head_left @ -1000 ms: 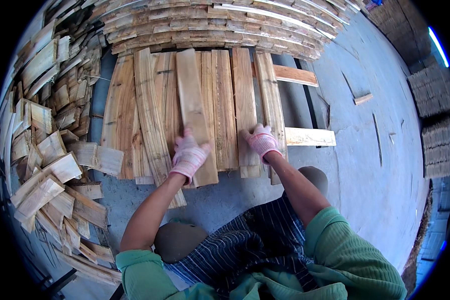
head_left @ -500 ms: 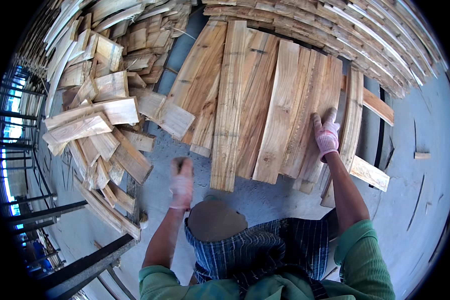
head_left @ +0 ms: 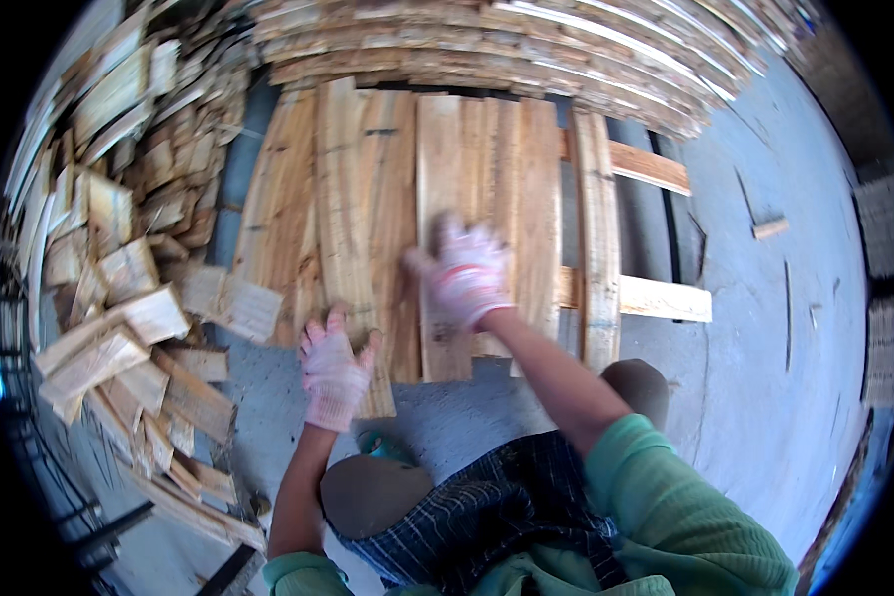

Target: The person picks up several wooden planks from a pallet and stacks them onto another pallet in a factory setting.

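Note:
A row of rough wooden boards lies side by side in front of me. My left hand (head_left: 338, 375), in a white and pink knitted glove, rests with fingers spread at the near end of a long board (head_left: 340, 189) that lies over its neighbours. My right hand (head_left: 465, 273), gloved alike, is open over a pale board (head_left: 440, 169) in the middle of the row; motion blurs its fingertips, and whether they press on the wood I cannot tell. To the right, a separate narrow board (head_left: 596, 228) lies across two crosspieces, a reddish one (head_left: 651, 167) and a pale one (head_left: 664, 298).
On the left is a jumbled heap of short offcuts (head_left: 129, 268). A tall stack of planks (head_left: 487, 45) stands along the far side. A small wood scrap (head_left: 770, 228) lies on the grey floor (head_left: 745, 397) at right. Dark metal bars (head_left: 119, 531) show at lower left.
My right hand has moved left, from the right-hand boards to the middle of the row. My left hand has come forward onto a board's near end. The view has shifted rightward.

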Demonstrator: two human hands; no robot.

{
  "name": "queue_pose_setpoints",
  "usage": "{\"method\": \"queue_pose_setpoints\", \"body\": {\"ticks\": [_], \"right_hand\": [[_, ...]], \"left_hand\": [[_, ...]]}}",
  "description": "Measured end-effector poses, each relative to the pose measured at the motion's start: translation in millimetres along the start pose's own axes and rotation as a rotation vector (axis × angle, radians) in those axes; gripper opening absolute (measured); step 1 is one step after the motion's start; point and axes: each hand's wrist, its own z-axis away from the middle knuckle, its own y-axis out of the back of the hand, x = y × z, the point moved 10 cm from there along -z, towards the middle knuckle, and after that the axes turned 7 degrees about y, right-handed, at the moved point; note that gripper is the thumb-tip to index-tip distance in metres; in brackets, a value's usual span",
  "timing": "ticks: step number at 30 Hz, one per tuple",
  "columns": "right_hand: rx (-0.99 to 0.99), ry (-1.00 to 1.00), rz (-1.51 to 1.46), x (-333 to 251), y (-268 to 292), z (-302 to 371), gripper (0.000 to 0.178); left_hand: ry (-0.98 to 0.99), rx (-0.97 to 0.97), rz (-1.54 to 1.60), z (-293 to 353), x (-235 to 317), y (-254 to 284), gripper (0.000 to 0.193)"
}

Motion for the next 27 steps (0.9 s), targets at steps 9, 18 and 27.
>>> {"method": "queue_pose_setpoints", "body": {"ticks": [9, 18, 27], "right_hand": [[-0.134, 0.009, -0.223, 32, 52, -19, 0.072], [0.164, -0.224, -0.068, 228, 161, 39, 0.074], [0.194, -0.345, 0.217, 371, 106, 56, 0.066]], "left_hand": [[0.144, 0.054, 0.033, -51, 10, -8, 0.078], [-0.156, 0.119, -0.410, -37, 83, 6, 0.067], [-0.615, -0.525, 0.400, -4, 397, -83, 0.066]]}}
